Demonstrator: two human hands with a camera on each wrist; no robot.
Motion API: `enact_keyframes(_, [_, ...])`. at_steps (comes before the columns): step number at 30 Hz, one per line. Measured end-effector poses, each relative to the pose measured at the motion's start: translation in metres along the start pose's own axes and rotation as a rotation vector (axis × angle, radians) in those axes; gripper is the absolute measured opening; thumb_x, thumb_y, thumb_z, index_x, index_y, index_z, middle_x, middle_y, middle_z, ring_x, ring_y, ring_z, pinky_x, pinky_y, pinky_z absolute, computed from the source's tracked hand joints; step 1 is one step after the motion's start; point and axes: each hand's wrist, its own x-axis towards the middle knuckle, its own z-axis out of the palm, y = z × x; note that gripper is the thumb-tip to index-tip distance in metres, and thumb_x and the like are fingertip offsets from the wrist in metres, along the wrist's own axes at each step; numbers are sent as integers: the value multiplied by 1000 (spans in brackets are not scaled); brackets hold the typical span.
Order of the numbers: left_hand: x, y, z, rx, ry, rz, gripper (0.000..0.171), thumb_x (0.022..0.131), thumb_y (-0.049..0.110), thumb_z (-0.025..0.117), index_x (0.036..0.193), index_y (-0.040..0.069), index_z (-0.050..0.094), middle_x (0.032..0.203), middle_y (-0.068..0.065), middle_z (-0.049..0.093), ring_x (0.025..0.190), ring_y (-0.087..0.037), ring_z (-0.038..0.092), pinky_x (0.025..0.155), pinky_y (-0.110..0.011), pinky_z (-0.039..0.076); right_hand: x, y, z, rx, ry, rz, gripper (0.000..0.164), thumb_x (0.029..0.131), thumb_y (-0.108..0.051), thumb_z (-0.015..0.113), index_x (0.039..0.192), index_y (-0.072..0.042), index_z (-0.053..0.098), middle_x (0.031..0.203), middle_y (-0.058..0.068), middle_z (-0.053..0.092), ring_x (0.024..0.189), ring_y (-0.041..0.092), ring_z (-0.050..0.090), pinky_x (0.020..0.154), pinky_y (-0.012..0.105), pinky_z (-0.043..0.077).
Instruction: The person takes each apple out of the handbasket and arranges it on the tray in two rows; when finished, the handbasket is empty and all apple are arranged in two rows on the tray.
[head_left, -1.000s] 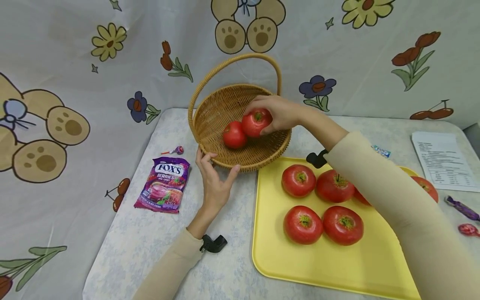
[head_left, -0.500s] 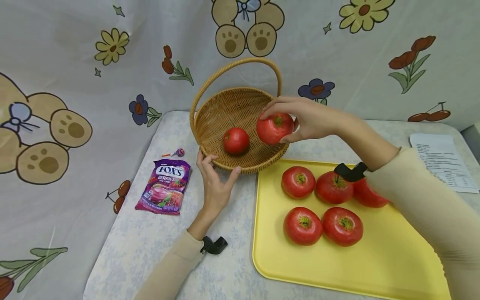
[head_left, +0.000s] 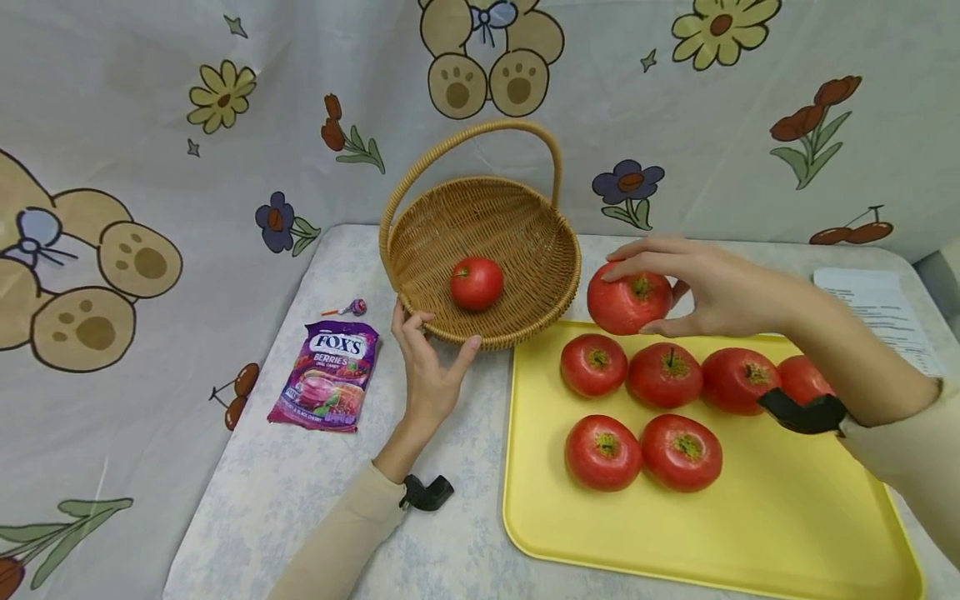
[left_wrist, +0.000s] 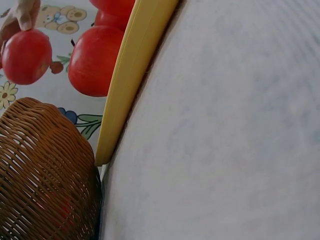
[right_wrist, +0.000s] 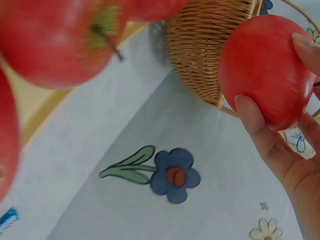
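Note:
A red apple (head_left: pixel 628 300) is held between the thumb and fingers of my right hand (head_left: pixel 712 283), above the far edge of the yellow tray (head_left: pixel 675 533). The same apple (right_wrist: pixel 270 70) fills the upper right of the right wrist view. My left hand (head_left: pixel 431 375) grips the near rim of the wicker basket (head_left: pixel 517 225), which tilts towards me with its tall handle up. Inside the basket lies one apple (head_left: pixel 477 284). Several more apples (head_left: pixel 681 452) sit on the tray in two rows. In the left wrist view, the basket's woven side (left_wrist: pixel 45 165) shows, but the left fingers do not.
Left of the basket lie a purple candy bag (head_left: pixel 326 375) and a lollipop (head_left: pixel 352 307). A printed paper sheet (head_left: pixel 873 308) lies at the far right of the table (head_left: pixel 247 517). Behind stands a patterned cloth backdrop (head_left: pixel 300 50).
My right hand has lifted one apple out of the basket and carried it right, over the tray's far edge. The left hand stays on the basket rim.

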Motion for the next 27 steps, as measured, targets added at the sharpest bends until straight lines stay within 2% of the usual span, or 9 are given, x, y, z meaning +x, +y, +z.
enact_keyframes(4, [-3,-20,5,17,4,-5,60,83,18,76,117,-4,31,158,-25,-3,149,-40,5,114,-62,17,-32,-3,5,-4,31,98,80,67,-9,90,135,-32,55,141,-3,49,115,5,47,70,23,55])
enact_keyframes(7, [-4,-26,5,31,2,-8,60,85,26,75,118,0,32,160,-18,-4,150,-35,5,115,-60,18,-56,-2,11,-13,69,145,84,63,-6,91,134,-33,55,140,-5,50,114,-3,43,70,22,55])
enact_keyframes(12, [-3,-27,5,40,6,2,62,86,36,72,118,1,32,161,-14,-3,150,-30,5,116,-58,18,-96,2,23,-25,106,233,85,58,-7,93,132,-30,58,139,0,50,114,-9,37,66,19,54])
enact_keyframes(15, [-4,-27,5,46,9,6,64,87,40,71,118,1,31,161,-14,-3,150,-30,5,116,-59,18,-118,6,30,-59,101,277,88,55,-7,94,132,-28,57,140,4,49,110,-9,37,62,18,53])
enact_keyframes(16, [-3,-27,5,46,12,9,64,87,41,71,118,0,31,161,-14,-3,150,-30,6,116,-58,18,-125,7,32,-78,98,291,90,54,-7,95,133,-28,56,139,6,49,109,-6,40,61,18,53])
enact_keyframes(19, [-3,-26,4,42,19,15,64,87,41,71,117,1,32,161,-16,-1,150,-29,8,116,-57,18,-146,9,37,-119,90,341,93,52,-8,96,133,-26,56,138,8,48,103,-8,40,58,18,52])
enact_keyframes(23, [-3,-25,4,32,17,16,64,87,41,70,117,0,31,160,-17,-1,150,-29,8,116,-57,18,-168,8,44,-125,108,386,93,46,-6,96,130,-21,58,133,5,49,101,-17,33,57,17,51])
enact_keyframes(27, [-3,-26,5,40,4,4,66,88,44,69,117,-2,31,161,-16,-3,150,-28,5,116,-59,17,-183,7,54,-93,129,376,95,43,-4,96,128,-21,59,133,-9,44,106,-19,32,57,16,51])
